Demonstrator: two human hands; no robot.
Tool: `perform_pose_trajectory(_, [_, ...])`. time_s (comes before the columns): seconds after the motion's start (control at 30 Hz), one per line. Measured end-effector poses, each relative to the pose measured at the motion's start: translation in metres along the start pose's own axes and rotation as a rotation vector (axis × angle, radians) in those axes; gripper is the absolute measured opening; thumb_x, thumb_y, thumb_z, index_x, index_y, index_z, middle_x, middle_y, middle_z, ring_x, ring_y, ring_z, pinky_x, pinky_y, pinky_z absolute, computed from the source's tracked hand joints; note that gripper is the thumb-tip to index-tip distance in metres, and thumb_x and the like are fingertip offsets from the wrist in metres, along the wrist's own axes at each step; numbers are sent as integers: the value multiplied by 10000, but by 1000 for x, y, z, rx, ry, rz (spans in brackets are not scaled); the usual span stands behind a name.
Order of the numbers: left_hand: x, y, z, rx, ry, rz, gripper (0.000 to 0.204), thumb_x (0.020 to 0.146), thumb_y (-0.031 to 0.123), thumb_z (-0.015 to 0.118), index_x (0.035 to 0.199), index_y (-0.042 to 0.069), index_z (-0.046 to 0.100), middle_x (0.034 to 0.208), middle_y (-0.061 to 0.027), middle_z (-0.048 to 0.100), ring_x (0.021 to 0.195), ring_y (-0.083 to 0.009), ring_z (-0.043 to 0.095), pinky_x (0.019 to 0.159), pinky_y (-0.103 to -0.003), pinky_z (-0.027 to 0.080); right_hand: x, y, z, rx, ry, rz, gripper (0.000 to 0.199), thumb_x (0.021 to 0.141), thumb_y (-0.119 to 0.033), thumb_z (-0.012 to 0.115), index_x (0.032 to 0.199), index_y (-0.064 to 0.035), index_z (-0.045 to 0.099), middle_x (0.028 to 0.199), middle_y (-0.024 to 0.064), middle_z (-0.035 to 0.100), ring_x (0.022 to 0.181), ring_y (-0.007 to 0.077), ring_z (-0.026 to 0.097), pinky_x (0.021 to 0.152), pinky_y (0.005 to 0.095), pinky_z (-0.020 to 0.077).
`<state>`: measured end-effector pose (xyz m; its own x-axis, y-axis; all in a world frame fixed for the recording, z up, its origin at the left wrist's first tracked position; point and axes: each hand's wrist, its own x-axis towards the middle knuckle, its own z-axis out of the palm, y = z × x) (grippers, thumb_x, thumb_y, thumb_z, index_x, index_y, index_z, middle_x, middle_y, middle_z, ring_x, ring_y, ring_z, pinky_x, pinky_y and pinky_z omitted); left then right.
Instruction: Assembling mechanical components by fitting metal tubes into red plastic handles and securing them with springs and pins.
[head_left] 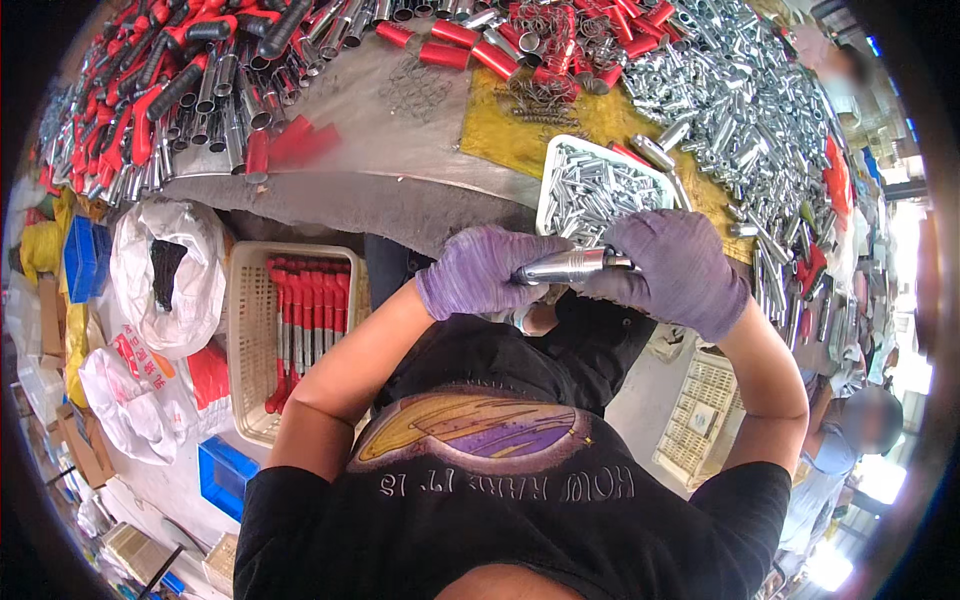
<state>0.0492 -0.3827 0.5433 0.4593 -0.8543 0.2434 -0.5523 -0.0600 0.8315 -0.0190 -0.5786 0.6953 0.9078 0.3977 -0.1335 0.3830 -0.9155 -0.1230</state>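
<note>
In a purple-grey knitted glove, my left hand (pixel 488 270) is closed round one end of a shiny metal sleeve (pixel 562 266), a short chrome cylinder with ringed grooves. My right hand (pixel 682 268), gloved alike, grips the other end, its fingers and thumb pressed at the narrow tip. The sleeve lies nearly level in front of my body. What sits inside that tip is too hidden to make out. Just beyond my hands is a white plastic tray (pixel 545 212), filled with small metal pins (pixel 600 185); my right hand covers its near corner.
Red-and-black-handled tools (pixel 150 95) pile up at the far left. Springs (pixel 545 98) and red sleeves (pixel 450 55) lie at the far middle, chrome parts (pixel 745 95) heaped at right. A cream basket (pixel 240 340) holds red-handled tools below the table. A person (pixel 830 460) is at right.
</note>
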Motion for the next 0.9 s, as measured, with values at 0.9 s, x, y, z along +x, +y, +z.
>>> perform_pose_trajectory(0.9, [-12,25,25,-150,29,195,532,768,326,682,1239,121,540,1054,-146,625,984,-320,609,820,-385,480,1,-28,30,987,322,-539,278,754,-181,739,1004,-93,654,1012,113,635,939,290,617,795,381,504])
